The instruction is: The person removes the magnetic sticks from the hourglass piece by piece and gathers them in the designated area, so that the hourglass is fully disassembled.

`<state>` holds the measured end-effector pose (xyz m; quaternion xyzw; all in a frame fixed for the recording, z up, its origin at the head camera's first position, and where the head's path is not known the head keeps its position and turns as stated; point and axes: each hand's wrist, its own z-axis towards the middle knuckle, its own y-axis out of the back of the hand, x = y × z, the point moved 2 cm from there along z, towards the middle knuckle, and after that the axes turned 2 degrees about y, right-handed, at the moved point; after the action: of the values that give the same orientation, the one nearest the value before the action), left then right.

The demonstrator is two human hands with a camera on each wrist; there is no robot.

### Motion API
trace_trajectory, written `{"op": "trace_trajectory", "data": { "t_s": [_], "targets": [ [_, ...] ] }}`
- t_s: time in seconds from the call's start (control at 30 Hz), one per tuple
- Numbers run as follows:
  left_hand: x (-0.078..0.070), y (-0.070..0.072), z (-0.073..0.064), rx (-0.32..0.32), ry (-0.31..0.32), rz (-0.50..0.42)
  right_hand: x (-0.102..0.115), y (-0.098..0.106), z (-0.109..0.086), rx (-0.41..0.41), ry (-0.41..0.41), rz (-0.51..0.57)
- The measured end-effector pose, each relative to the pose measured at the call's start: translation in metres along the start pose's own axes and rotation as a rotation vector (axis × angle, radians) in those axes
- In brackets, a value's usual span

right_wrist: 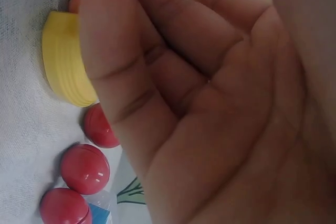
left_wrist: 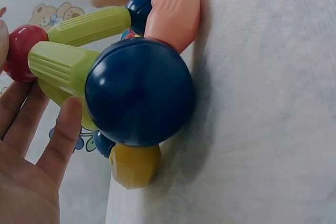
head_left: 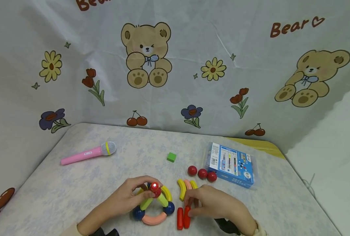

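Note:
My left hand grips the red ball at the top of a frame of toy rods and balls. Light green rods slope from it to dark blue balls. A curved pink rod and curved yellow rods join the blue balls in a ring. A red piece with a bright round end shows above the red ball. My right hand pinches a red rod by its upper end; another red rod lies alongside. The right wrist view hides those fingertips.
Curved yellow rods and a pink one lie beyond my right hand. Behind them are red balls and a blue box. A green block and a pink microphone lie farther back, before the bear-print cloth.

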<state>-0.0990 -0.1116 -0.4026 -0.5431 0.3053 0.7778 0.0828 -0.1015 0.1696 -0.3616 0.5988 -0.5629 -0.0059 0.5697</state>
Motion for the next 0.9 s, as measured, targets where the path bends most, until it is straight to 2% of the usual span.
{"op": "trace_trajectory", "data": {
  "t_s": [0.23, 0.37, 0.5, 0.6, 0.7, 0.8, 0.9],
  "targets": [
    [0.000, 0.000, 0.000, 0.000, 0.003, 0.000, -0.002, -0.002, 0.002, -0.009, -0.028, -0.056],
    [0.000, 0.000, 0.000, 0.000, 0.004, -0.003, 0.001, 0.000, 0.003, -0.055, 0.010, -0.086],
    [-0.001, 0.000, -0.001, 0.000, 0.005, -0.003, 0.012, 0.003, 0.003, -0.173, 0.102, -0.106],
    [-0.001, 0.000, -0.001, -0.001, -0.023, -0.001, 0.023, -0.001, 0.004, -0.276, 0.185, -0.117],
    [-0.001, 0.000, -0.001, -0.005, -0.075, 0.001, 0.036, -0.010, 0.003, -0.353, 0.312, -0.159],
    [-0.002, 0.000, 0.000, -0.012, -0.133, 0.005, 0.045, -0.018, 0.002, -0.413, 0.445, -0.250],
    [-0.002, 0.001, 0.000, -0.023, -0.186, 0.004, 0.052, -0.022, 0.002, -0.450, 0.503, -0.310]
  ]
}}
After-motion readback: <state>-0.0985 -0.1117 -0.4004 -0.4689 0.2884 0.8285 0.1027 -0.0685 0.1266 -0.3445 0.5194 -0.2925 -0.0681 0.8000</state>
